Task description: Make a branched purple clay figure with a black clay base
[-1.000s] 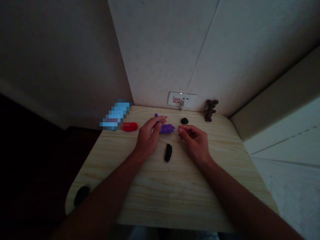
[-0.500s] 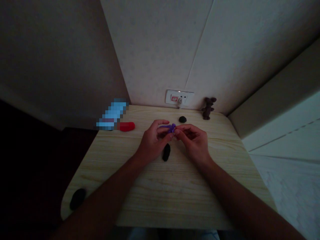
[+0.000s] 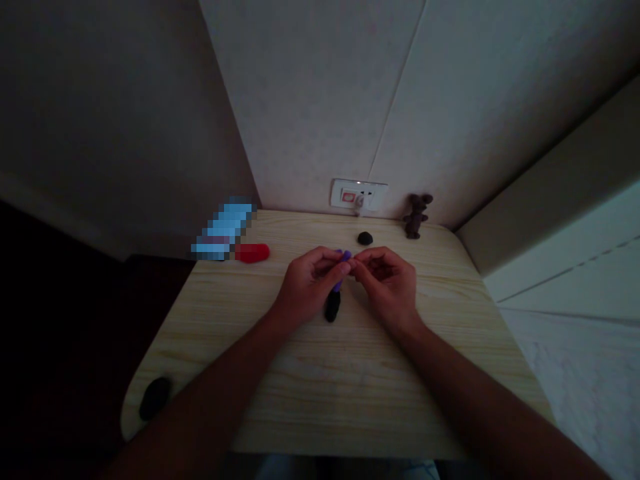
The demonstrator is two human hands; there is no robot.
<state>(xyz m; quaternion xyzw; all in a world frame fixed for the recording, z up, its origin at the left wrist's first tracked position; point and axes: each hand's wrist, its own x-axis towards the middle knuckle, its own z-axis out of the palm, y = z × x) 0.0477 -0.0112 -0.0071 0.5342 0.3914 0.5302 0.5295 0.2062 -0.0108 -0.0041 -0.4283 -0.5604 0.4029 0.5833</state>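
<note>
My left hand (image 3: 311, 283) and my right hand (image 3: 387, 281) meet above the middle of a light wooden table (image 3: 330, 373). Both pinch a small purple clay piece (image 3: 343, 259) between their fingertips; only its top and a sliver below the left fingers show. A black elongated clay lump (image 3: 333, 305) lies on the table just under the hands, partly covered by my left hand.
A red clay roll (image 3: 252, 253) lies at the table's far left beside a blurred blue item (image 3: 223, 229). A small black ball (image 3: 365, 238) and a brown clay figure (image 3: 415, 216) stand near the wall socket (image 3: 358, 195). Another black lump (image 3: 155, 397) rests at the near left corner.
A second ago the purple piece lay on the table under my left fingers, with the hands apart. Both hands have come together and lifted it, now pinching it between them.
</note>
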